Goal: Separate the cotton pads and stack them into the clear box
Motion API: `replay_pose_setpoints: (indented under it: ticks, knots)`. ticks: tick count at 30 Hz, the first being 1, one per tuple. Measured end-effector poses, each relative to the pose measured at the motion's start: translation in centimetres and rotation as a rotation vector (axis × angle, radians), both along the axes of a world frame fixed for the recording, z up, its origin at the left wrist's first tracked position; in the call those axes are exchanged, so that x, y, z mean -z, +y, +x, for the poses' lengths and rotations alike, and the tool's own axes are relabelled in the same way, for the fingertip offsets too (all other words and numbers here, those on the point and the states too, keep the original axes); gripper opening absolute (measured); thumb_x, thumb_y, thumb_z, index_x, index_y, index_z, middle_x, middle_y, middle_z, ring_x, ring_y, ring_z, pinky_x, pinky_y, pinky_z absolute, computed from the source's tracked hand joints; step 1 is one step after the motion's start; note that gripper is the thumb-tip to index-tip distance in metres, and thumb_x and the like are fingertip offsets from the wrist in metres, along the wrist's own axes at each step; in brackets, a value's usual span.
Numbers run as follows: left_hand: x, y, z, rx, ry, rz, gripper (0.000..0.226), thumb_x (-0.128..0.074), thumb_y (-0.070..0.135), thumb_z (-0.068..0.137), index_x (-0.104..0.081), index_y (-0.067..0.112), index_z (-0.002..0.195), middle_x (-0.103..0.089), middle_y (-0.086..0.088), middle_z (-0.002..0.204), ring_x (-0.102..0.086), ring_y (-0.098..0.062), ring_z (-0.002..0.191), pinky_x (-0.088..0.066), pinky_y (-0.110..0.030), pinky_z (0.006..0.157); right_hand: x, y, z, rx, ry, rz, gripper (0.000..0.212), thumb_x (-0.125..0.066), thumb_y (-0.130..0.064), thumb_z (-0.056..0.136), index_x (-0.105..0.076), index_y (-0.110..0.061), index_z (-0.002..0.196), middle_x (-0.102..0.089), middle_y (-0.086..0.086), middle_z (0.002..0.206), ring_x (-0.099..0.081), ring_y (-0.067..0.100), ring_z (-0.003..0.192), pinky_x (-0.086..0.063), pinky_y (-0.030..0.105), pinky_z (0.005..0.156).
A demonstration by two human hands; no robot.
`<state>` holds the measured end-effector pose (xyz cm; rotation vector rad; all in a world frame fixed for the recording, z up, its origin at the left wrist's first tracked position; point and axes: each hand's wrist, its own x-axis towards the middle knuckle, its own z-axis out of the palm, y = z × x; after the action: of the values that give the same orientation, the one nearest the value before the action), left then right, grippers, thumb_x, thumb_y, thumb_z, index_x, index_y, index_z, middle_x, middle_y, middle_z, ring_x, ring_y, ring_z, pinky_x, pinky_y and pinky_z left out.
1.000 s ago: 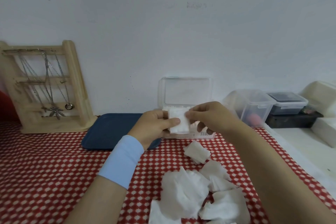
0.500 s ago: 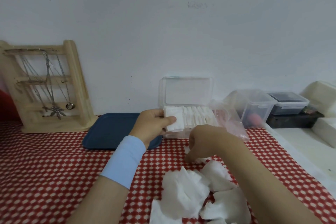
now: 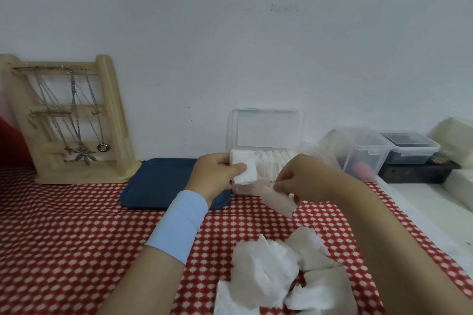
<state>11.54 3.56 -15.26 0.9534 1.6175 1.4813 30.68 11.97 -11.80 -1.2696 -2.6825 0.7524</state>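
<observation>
Left hand (image 3: 217, 177): left of the clear box (image 3: 249, 189), thumb and fingers curled round the held pad (image 3: 245, 171); light blue wristband (image 3: 179, 225) on the forearm.
Held pad: white, upright, pressed against the left end of the box; one pad or several, cannot tell.
Right hand (image 3: 304, 179): in front of the box's right half, fingertips pinching the pinched pad (image 3: 279, 202).
Pinched pad: blurred, hanging below the fingers, just near of the box front.
Clear box: far centre of the desk (image 3: 64, 225), against the wall, lid (image 3: 266, 129) raised upright.
Stacked pads (image 3: 277, 164): standing on edge in a row inside the box.
Loose pads (image 3: 281, 271): heaped on the red checked cloth, near right.
Blue tray (image 3: 163, 181): flat, just left of the box.
Wooden stand (image 3: 112, 120): far left, hung with necklaces (image 3: 76, 120).
Lidded tubs (image 3: 368, 153): far right.
</observation>
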Motion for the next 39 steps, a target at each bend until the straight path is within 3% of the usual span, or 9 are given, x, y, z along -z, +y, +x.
replay_pose_setpoints:
  ticks: [4,11,14,18,21,24,27,31,39]
  knots:
    - [0.0,0.0,0.1,-0.017,0.023,0.004,0.017,-0.072,0.007,0.091,-0.074,0.011,0.107,-0.076,0.000,0.100,-0.074,-0.013,0.091,-0.063,-0.026,0.073,-0.1,-0.3,-0.1,-0.045,0.061,-0.076,0.007,-0.074,-0.026,0.089,-0.082,-0.026,0.088,-0.077,-0.015,0.078,-0.073,0.004,0.066,-0.057,0.022,0.076]
    - [-0.1,0.0,0.0,0.000,0.061,-0.006,0.013,-0.073,0.011,0.091,-0.074,0.017,0.102,-0.077,0.003,0.100,-0.074,-0.012,0.092,-0.062,-0.032,0.083,1.7,-1.7,-1.9,-0.224,-0.139,-0.222,0.011,-0.078,-0.029,0.086,-0.082,-0.022,0.094,-0.078,-0.012,0.081,-0.071,0.001,0.067,-0.055,0.024,0.087]
    - [-0.2,0.0,0.1,0.006,0.060,-0.009,0.014,-0.073,0.011,0.091,-0.074,0.016,0.104,-0.077,0.002,0.101,-0.074,-0.013,0.094,-0.062,-0.033,0.084,1.7,-1.8,-2.0,-0.245,-0.162,-0.208,0.013,-0.079,-0.027,0.085,-0.082,-0.025,0.097,-0.078,-0.011,0.086,-0.071,0.002,0.071,-0.055,0.024,0.089]
    - [-0.2,0.0,0.2,0.012,0.070,-0.005,0.015,-0.072,0.011,0.092,-0.072,0.016,0.105,-0.076,0.005,0.099,-0.073,-0.012,0.092,-0.062,-0.030,0.081,1.5,-2.2,-2.1,-0.256,-0.227,-0.192,0.022,-0.080,-0.041,0.081,-0.080,-0.029,0.099,-0.077,-0.012,0.093,-0.071,0.008,0.089,-0.053,0.026,0.092]
    - [-0.3,0.0,0.1,0.005,0.074,-0.004,0.014,-0.072,0.011,0.092,-0.073,0.015,0.105,-0.075,0.006,0.097,-0.073,-0.011,0.091,-0.062,-0.029,0.079,1.9,-2.6,-2.7,-0.277,-0.292,-0.132,0.028,-0.080,-0.034,0.080,-0.078,-0.025,0.107,-0.074,-0.008,0.105,-0.067,0.012,0.096,-0.053,0.023,0.082]
    - [-0.3,-0.1,0.1,-0.001,0.059,0.001,0.012,-0.073,0.009,0.091,-0.072,0.016,0.101,-0.076,0.003,0.098,-0.073,-0.012,0.090,-0.063,-0.029,0.078,2.1,-2.9,-3.1,-0.267,-0.316,-0.075,0.029,-0.079,-0.036,0.081,-0.079,-0.024,0.107,-0.075,-0.006,0.106,-0.067,0.015,0.098,-0.056,0.030,0.089]
    - [-0.4,-0.2,0.1,-0.006,0.063,0.001,0.010,-0.073,0.008,0.090,-0.073,0.017,0.096,-0.077,0.000,0.100,-0.074,-0.013,0.090,-0.063,-0.033,0.082,2.3,-2.7,-2.9,-0.237,-0.272,-0.067,0.026,-0.081,-0.041,0.079,-0.081,-0.023,0.098,-0.078,-0.004,0.093,-0.069,0.012,0.084,-0.059,0.033,0.087]
    - [-0.3,-0.2,0.1,0.004,0.072,0.001,0.011,-0.073,0.009,0.091,-0.072,0.020,0.093,-0.076,0.004,0.095,-0.074,-0.010,0.087,-0.063,-0.030,0.079,2.2,-2.5,-2.6,-0.220,-0.214,-0.104,0.016,-0.078,-0.036,0.084,-0.082,-0.024,0.094,-0.074,-0.008,0.074,-0.063,0.005,0.065,-0.058,0.025,0.077]
    - [-0.1,-0.1,-0.1,-0.027,0.055,0.007,0.015,-0.072,0.008,0.092,-0.072,0.013,0.106,-0.076,0.001,0.100,-0.073,-0.012,0.091,-0.063,-0.030,0.077,-0.2,-1.0,-0.8,-0.051,0.076,0.025,0.009,-0.070,-0.030,0.092,-0.077,-0.032,0.097,-0.070,-0.017,0.096,-0.066,0.002,0.089,-0.056,0.025,0.087]
